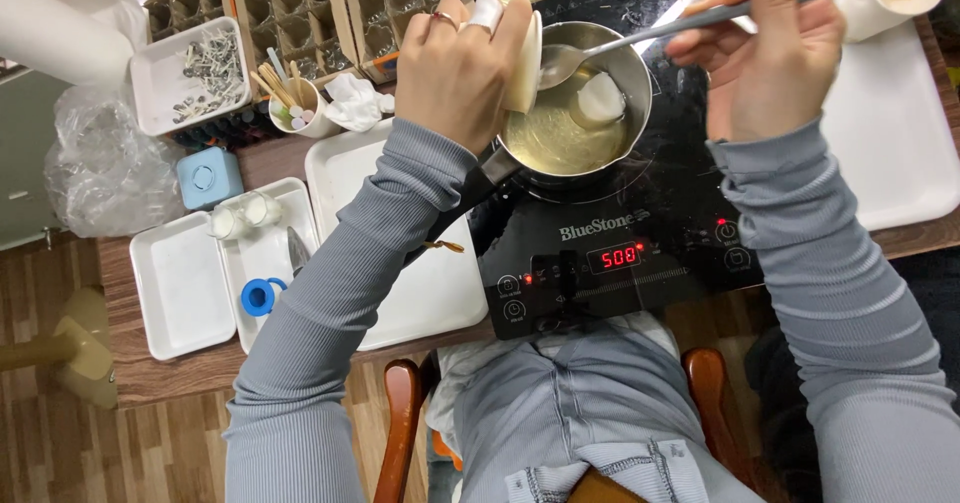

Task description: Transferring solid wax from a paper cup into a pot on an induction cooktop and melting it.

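Grey-sleeved arms reach over the black induction cooktop point(620, 253), where a steel saucepan point(630, 73) sits holding pale yellow liquid and a white lump. Above the saucepan's rim, the left hand point(455, 68) grips a tilted white cup point(524, 63); the right hand point(770, 53) grasps a metal spoon point(600, 51) dipping into it. Left of the saucepan, a white paper cup point(295, 103) holds wooden sticks, and a white tray point(165, 73) holds small metal pieces.

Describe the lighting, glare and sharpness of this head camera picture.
Head view: even indoor light with soft shadows; glare on the rim of the steel saucepan and reflections on the glossy black cooktop. The left hand holding a white cup and the right hand with the spoon look sharp; wide-angle bending shows toward the edges.
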